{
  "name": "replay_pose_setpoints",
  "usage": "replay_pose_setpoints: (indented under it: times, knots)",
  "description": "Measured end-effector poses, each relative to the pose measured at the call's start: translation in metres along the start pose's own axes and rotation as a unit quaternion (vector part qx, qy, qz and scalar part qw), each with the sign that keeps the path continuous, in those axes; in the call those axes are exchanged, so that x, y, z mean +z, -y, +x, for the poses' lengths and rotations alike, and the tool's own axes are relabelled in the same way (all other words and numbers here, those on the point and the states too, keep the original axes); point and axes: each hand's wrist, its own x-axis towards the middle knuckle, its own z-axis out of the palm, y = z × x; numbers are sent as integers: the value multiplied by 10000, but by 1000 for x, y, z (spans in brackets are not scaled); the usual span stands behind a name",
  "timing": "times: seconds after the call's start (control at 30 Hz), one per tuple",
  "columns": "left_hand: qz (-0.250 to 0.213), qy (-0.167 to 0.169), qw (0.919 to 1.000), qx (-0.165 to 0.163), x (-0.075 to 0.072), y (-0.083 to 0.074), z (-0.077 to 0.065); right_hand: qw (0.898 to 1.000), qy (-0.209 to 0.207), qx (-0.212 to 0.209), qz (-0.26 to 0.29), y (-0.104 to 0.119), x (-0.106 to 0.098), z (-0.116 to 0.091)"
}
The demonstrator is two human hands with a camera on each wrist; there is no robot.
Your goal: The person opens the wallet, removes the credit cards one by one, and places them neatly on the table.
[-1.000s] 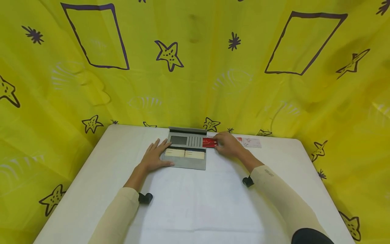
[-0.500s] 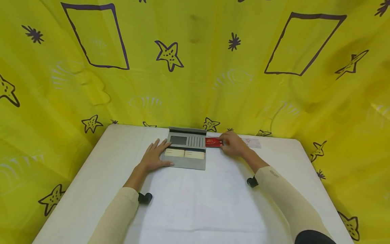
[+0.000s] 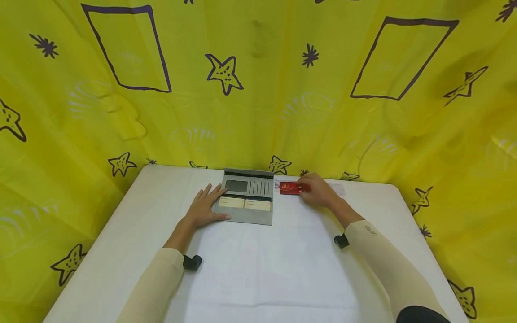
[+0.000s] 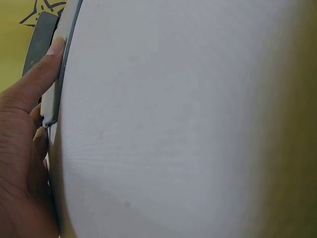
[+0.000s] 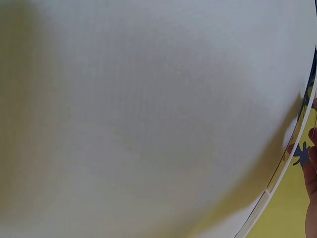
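Observation:
A grey wallet [image 3: 252, 218] lies unfolded on the white table, with two cream cards [image 3: 231, 202] in its lower slots and a dark window above. My left hand [image 3: 203, 208] rests on the wallet's left side, fingers spread; the left wrist view shows its thumb [image 4: 42, 74] pressing along the edge. Just right of the wallet, my right hand [image 3: 321, 192] pinches a red VIP card [image 3: 288, 188] by its right end. A gap separates that card from the wallet. In the right wrist view only part of the hand [image 5: 311, 171] shows, at the edge.
A pale card [image 3: 338, 189] lies to the right, partly hidden behind the right hand. Another pale printed piece [image 3: 277, 184] peeks out behind the red card. A yellow patterned curtain [image 3: 258, 112] hangs along the table's [image 3: 258, 269] back edge.
The right hand has drawn the red card rightward, from partly in the wallet's right side to fully out of it. The left hand and wallet have stayed in place.

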Motion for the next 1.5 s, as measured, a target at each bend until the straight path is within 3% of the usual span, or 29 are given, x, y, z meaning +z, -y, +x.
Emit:
replay_pose_setpoints:
  times: [0.37,0.63,0.8,1.5]
  knots:
    - [-57,58,10000,-56,0,1,2,9990,-75,-96,-434,-10,-3,-4]
    - [-65,29,10000,-21,-1,2,1,9992,-134,-229,-301,-15,-11,-10]
    - [-102,11,9999,-19,-2,0,1,9998,-91,-73,-158,-18,-15,-14]
    - [-77,35,9999,-66,-2,-2,-2,9994,-86,41,-320,-38,-22,-36]
